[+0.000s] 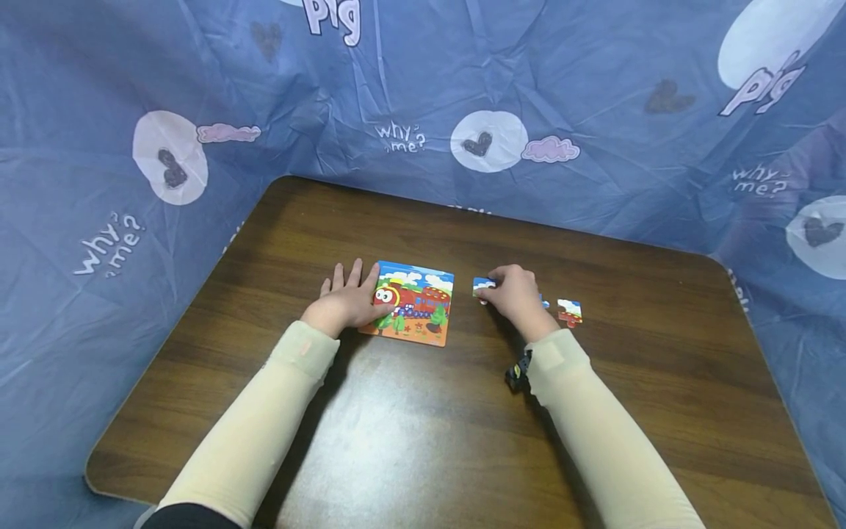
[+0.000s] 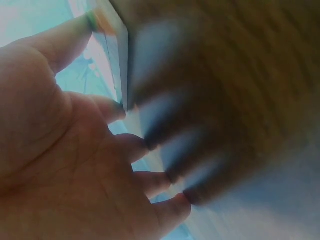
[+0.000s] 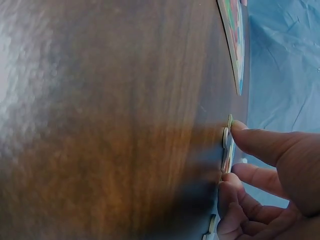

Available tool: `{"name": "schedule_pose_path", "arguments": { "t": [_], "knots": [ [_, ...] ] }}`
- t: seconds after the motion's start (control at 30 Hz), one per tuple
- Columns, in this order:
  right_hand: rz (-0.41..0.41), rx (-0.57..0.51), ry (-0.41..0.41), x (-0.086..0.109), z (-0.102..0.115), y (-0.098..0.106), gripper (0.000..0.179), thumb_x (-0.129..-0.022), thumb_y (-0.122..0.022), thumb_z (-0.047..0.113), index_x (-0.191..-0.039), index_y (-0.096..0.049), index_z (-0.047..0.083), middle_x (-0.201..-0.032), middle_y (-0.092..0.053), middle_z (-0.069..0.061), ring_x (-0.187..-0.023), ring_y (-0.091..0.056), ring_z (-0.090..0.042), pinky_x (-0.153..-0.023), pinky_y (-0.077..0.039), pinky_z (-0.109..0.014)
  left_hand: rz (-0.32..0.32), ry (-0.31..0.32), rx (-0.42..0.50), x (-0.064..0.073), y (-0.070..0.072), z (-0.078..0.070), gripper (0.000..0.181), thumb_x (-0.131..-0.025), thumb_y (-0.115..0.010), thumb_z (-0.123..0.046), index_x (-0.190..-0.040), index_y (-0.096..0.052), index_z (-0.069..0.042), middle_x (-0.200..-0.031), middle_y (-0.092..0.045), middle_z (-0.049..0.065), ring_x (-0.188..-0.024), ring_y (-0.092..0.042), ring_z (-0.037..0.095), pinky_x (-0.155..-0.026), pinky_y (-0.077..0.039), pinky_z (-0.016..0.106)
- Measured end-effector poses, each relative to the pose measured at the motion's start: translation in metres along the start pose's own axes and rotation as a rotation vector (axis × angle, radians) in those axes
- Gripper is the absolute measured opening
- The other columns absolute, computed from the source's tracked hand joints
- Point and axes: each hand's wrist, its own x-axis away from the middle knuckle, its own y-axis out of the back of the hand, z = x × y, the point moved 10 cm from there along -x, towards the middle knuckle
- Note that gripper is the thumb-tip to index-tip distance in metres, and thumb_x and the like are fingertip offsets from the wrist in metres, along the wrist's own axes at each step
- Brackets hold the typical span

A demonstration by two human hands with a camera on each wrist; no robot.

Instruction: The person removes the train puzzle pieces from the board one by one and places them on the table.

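"Why me?" and "pig" read across a blue backdrop [image 1: 423, 81], the topmost "pig" cropped by the frame, as a person's left hand [image 1: 345, 303], fingers spread, covers the left edge of a train puzzle [image 1: 426, 305] on a wooden table [image 1: 410, 455]. Just right of it, the right hand [image 1: 517, 294] pinches a loose piece [image 1: 485, 283], largely hiding a second piece [image 1: 545, 302]; a third piece [image 1: 570, 308] lies farther right.

On the brown wooden table [image 1: 648, 375], a square multicoloured train puzzle [image 1: 423, 303] lies left of the blue-and-white jigsaw piece [image 1: 482, 284] in the right hand [image 1: 518, 297]; a red-and-white jigsaw piece [image 1: 570, 310] lies farther right.
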Motion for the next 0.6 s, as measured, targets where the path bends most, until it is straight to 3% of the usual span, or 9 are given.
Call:
{"name": "schedule_pose_path", "arguments": {
  "t": [0.1, 0.37, 0.6],
  "knots": [
    [0.001, -0.002, -0.002, 0.000, 0.000, 0.001, 0.046, -0.090, -0.080, 0.030, -0.124, -0.070, 0.000, -0.119, -0.068, -0.017, -0.111, -0.061, -0.035, -0.096, -0.047, -0.052, 0.002, 0.004, -0.007, -0.001, -0.001, 0.000, 0.095, -0.099, -0.048, -0.065, -0.165, 0.003, -0.019, -0.167, 0.014, 0.018, -0.148, 0.018, 0.047, -0.115, 0.002, 0.063],
    [0.018, 0.012, 0.007, -0.001, -0.001, 0.001, 0.048, -0.090, -0.080, 0.031, -0.122, -0.069, -0.003, -0.117, -0.067, -0.020, -0.112, -0.059, -0.037, -0.096, -0.047, -0.052, -0.006, 0.002, -0.011, -0.021, -0.012, 0.011, 0.097, -0.098, -0.045, -0.069, -0.164, 0.008, -0.023, -0.167, 0.018, 0.015, -0.147, 0.021, 0.046, -0.115, 0.003, 0.065],
    [0.014, -0.004, 0.025, -0.001, 0.001, 0.004, 0.047, -0.091, -0.078, 0.033, -0.118, -0.070, -0.004, -0.111, -0.068, -0.020, -0.106, -0.062, -0.036, -0.092, -0.049, -0.050, 0.002, 0.013, -0.012, -0.022, -0.013, 0.012, 0.097, -0.097, -0.045, -0.070, -0.163, 0.009, -0.025, -0.167, 0.019, 0.014, -0.147, 0.021, 0.045, -0.115, 0.003, 0.063]
  ]
}}
